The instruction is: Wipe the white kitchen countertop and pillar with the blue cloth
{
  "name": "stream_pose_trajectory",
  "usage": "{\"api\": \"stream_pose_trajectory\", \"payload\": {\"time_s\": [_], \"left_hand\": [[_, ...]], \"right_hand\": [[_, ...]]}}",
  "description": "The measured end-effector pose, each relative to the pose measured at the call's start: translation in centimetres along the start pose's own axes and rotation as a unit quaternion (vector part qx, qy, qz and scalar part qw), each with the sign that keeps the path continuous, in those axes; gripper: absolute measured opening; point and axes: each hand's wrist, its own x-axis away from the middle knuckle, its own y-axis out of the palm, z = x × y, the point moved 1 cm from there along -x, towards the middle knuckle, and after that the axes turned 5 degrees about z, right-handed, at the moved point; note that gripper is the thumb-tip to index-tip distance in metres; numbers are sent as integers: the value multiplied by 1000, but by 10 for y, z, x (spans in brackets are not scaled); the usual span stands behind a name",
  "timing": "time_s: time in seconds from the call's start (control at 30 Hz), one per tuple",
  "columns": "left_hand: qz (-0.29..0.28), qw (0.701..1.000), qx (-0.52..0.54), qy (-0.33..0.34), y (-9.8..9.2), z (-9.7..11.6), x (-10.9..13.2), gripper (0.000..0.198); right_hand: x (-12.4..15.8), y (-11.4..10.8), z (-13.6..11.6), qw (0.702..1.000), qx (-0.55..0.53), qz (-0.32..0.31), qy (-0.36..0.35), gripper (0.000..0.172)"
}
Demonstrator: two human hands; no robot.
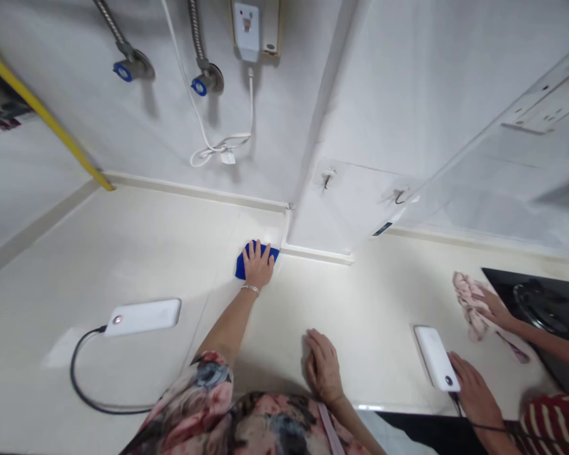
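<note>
My left hand (pixel 259 265) lies flat on a folded blue cloth (pixel 240 268), its fingers spread over it. The cloth rests on the cream countertop (pixel 171 253), close to the corner where the wall juts out. A thin bracelet circles my left wrist. Nearer my body, my right hand (pixel 323 366) rests on the counter by the front edge, fingers extended and slightly bent, with nothing seen in it. Left of my left arm lies a white power bank (pixel 145 317) with a black cable.
At right, another person's hand (pixel 493 308) is on a pink cloth (pixel 467 297) beside a black stove (pixel 545 303). Their other hand (pixel 477 388) is near a second white power bank (pixel 436 357). Valves, a looped white cord (pixel 213 150) and a yellow pipe (pixel 47 114) line the wall.
</note>
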Motion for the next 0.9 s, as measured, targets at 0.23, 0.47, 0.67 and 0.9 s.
{"api": "stream_pose_trajectory", "payload": {"time_s": [0.23,0.47,0.67,0.9], "left_hand": [[-10,1000,22,21,12,-6,-36,55],[-12,999,21,32,20,-9,-70,54],[-9,999,47,8,30,-3,-100,64],[38,995,89,-6,40,0,-125,50]], "right_hand": [[1,0,-1,1000,22,7,-7,61],[-3,-3,-5,999,42,13,-10,57],[-4,-3,-7,999,51,5,-6,57],[-5,-5,-10,998,57,3,5,55]]}}
